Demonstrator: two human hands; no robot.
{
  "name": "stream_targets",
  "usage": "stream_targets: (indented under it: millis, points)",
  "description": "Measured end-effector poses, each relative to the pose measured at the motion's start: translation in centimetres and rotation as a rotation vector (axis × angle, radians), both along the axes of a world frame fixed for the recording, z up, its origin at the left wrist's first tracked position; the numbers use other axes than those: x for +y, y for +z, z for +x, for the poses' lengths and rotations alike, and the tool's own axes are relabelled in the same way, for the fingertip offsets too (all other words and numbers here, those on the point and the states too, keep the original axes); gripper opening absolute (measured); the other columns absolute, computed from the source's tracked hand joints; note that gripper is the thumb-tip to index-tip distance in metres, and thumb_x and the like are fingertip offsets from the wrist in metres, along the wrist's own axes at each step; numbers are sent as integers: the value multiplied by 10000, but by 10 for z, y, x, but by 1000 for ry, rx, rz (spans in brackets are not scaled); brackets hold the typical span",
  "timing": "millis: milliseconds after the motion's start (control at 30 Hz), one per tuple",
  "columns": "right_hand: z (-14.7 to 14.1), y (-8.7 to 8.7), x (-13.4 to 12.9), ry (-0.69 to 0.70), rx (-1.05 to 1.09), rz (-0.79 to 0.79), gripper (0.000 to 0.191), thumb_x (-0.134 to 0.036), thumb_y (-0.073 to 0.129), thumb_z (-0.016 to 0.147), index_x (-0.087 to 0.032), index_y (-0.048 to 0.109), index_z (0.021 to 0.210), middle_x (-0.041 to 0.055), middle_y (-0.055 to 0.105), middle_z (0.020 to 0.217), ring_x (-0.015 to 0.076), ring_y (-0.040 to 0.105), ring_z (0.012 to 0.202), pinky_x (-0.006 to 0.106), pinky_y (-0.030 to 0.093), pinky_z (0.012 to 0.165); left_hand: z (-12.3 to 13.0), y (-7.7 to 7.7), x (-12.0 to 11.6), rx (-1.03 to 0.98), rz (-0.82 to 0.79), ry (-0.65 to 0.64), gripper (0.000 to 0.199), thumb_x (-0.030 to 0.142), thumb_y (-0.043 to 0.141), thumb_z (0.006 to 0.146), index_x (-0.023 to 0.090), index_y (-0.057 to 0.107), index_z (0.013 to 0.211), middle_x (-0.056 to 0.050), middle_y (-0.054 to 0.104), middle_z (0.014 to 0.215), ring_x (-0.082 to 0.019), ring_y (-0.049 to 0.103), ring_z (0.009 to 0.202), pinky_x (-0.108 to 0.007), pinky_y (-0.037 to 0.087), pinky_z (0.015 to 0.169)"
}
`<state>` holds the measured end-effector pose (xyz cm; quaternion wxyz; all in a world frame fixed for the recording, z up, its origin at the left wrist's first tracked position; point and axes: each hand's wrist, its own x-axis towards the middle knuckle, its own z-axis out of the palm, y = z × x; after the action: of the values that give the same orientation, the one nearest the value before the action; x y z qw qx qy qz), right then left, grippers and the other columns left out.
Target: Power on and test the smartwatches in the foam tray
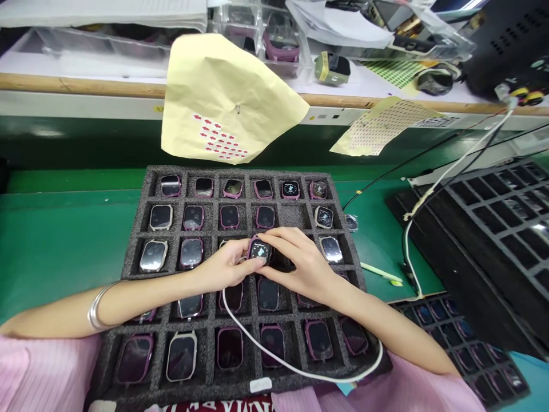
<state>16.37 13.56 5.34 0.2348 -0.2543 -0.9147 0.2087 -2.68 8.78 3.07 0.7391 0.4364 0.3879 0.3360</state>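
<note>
Both my hands hold one smartwatch (259, 252) with a purple case and a lit screen, raised over the middle of a dark foam tray (210, 320). My left hand (229, 263) grips its left side, the thumb at the lower edge. From the other side, my right hand (295, 257) has its fingers on the top edge and its thumb at the bottom of the screen. A white cable (244, 332) runs out from under my left hand and loops right across the tray. Purple and silver watches lie face up in most tray compartments; a few screens are lit.
More foam trays (484, 212) are stacked at the right, with another watch tray (472, 349) below them. A light green pen-like stick (381, 273) lies beside the main tray. Yellow sticker sheets (227, 97) hang from the shelf edge (86, 86). Cables (463, 154) hang at the right.
</note>
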Motion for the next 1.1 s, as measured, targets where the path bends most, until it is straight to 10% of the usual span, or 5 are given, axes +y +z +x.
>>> stream_targets:
  millis: [1100]
  points:
    - [1, 2, 4, 53, 63, -66, 387, -274, 681, 850, -143, 591, 1202, 116, 643, 1031, 252, 618, 943, 413, 518, 831, -1, 8, 1, 11, -31, -59, 376, 470, 651, 826, 142, 494, 921, 120, 385, 483, -28, 310, 300, -150, 226, 296]
